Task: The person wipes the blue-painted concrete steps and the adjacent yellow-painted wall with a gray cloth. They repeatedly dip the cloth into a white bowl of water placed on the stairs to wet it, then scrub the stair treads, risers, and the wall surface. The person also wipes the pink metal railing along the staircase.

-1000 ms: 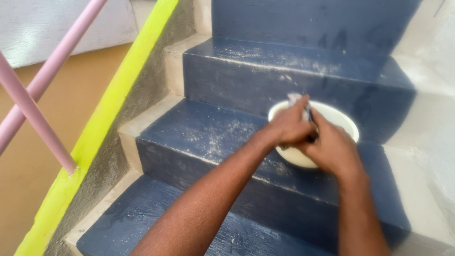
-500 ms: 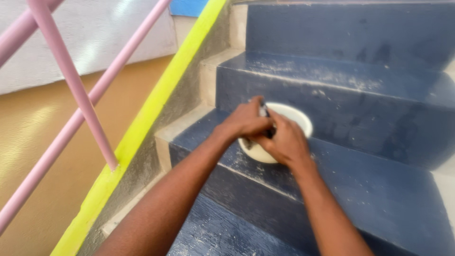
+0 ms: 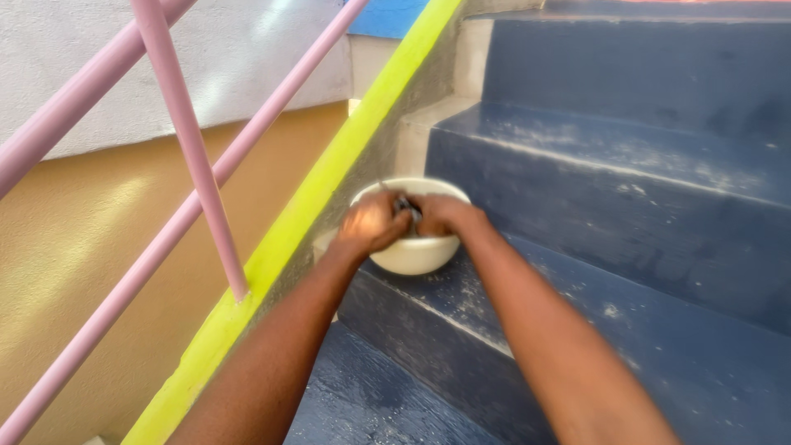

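Over the bowl on the blue step, both hands, left and right, clamp a small dark thing; best kept above the bowl.

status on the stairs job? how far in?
Done: the blue steps are coated but dusty with pale specks. In hand: left hand and right hand meet over the white bowl, gripping something small and dark, too blurred to name. Left: can't tell; nothing shows fresh work on the steps.

A dark blue painted stair step, dusted with pale powder, carries a white bowl near its left end.
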